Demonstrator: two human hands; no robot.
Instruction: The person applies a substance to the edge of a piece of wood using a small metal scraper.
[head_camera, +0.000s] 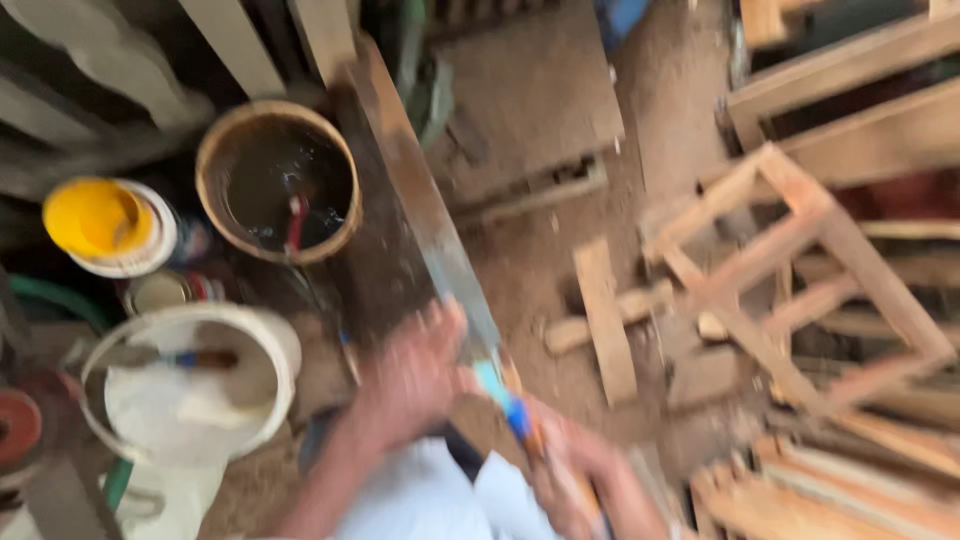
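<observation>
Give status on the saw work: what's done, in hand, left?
Done: nothing provable; the blurred frame shows no finished cut. In hand: right hand grips the handle of the saw, left hand rests against the blade by the dark plank. Left: can't tell; offcuts and a frame lie on the floor.

A small round can (165, 290) with a red-and-white label stands between the buckets.

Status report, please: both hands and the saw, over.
Right hand shut on saw handle. Left hand beside the blade, contact unclear from blur. Saw points toward a dark bucket. Wood scraps on floor.
</observation>
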